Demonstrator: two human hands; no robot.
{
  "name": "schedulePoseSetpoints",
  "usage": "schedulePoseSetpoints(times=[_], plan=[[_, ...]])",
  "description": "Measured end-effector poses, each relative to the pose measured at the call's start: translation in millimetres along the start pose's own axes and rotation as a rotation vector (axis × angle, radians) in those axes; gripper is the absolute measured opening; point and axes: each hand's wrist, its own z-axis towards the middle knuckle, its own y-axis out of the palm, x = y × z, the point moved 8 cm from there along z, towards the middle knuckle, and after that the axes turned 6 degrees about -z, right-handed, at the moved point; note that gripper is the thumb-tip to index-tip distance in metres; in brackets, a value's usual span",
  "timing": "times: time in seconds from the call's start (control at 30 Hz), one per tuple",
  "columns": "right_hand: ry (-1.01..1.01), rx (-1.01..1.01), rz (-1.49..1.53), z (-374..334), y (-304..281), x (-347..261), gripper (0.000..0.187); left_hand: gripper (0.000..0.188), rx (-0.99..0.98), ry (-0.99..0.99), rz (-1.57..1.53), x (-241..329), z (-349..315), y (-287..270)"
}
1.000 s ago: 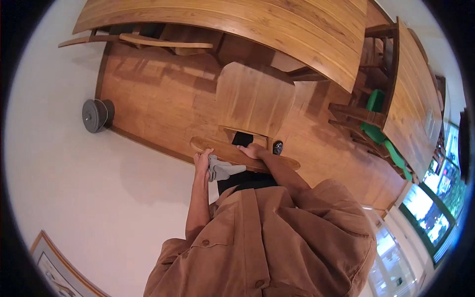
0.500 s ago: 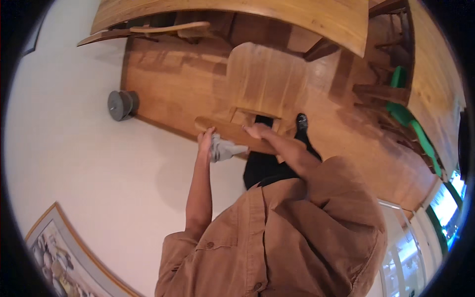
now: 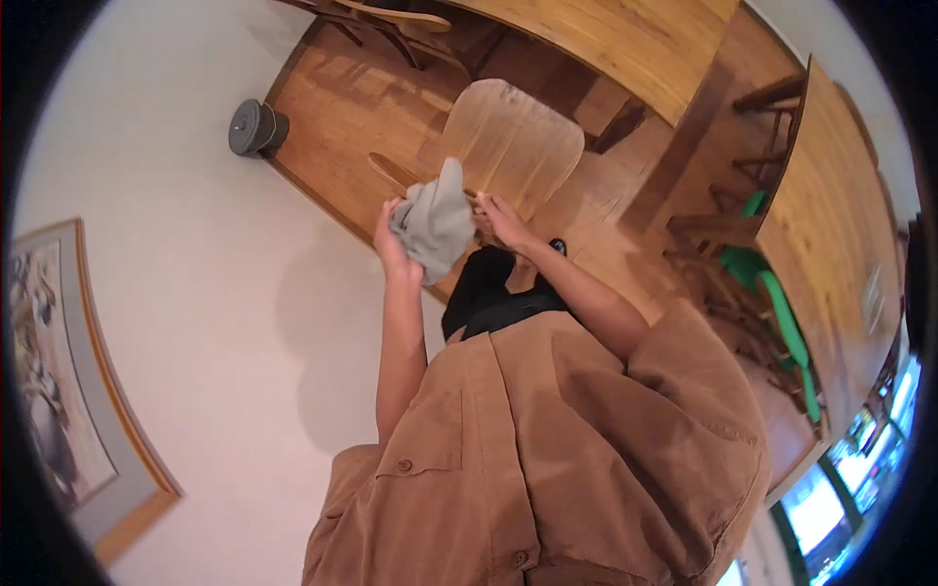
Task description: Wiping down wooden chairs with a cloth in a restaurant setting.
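A crumpled grey cloth (image 3: 436, 223) hangs in my left hand (image 3: 397, 246), whose fingers close on its left side. Behind the cloth is the wooden chair's backrest (image 3: 391, 172); one end of it sticks out past the cloth, and much of the rest is covered. My right hand (image 3: 501, 221) is closed at the backrest's brown edge, just right of the cloth. Beyond both hands lies the chair's pale, rounded wooden seat (image 3: 513, 137). Whether the cloth touches the backrest, I cannot tell.
A white wall (image 3: 322, 293) runs along my left, with a framed picture (image 3: 83, 391) on it. A grey lidded bin (image 3: 256, 128) stands by the wall. Wooden tables (image 3: 625, 44) stand ahead and at right, with chairs under them. Something green (image 3: 787, 317) lies along the right-hand chairs.
The cloth has come up from below the backrest and now hangs looser and wider between my hands. My right hand has shifted along the backrest. The whole view has turned.
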Motion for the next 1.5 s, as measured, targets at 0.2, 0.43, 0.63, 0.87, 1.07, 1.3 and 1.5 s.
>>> schedulePoseSetpoints(times=[0.2,0.43,0.63,0.87,1.07,1.3,1.5], plan=[[-0.036,-0.191,1.101,-61,-60,-58,0.087,0.034,-0.489,-0.070,0.071,-93,-41,84],[-0.368,-0.574,1.550,-83,-120,-76,0.090,0.042,-0.720,-0.093,0.191,-96,-58,121],[-0.067,0.082,1.133,-76,-152,-95,0.100,0.065,-0.521,0.038,0.517,-101,-37,139],[-0.126,-0.191,1.119,-36,-164,-94,0.110,0.079,-0.403,0.327,0.533,-79,-45,156],[0.189,-0.293,0.807,9,-172,-78,0.047,0.040,0.001,0.547,0.493,-54,-21,133],[0.160,-0.449,0.778,41,-210,-72,0.025,0.030,-0.243,0.420,-0.358,-34,-53,171],[-0.261,-0.329,0.668,-7,-238,-200,0.037,0.071,-0.045,0.580,-0.480,-109,-45,117]])
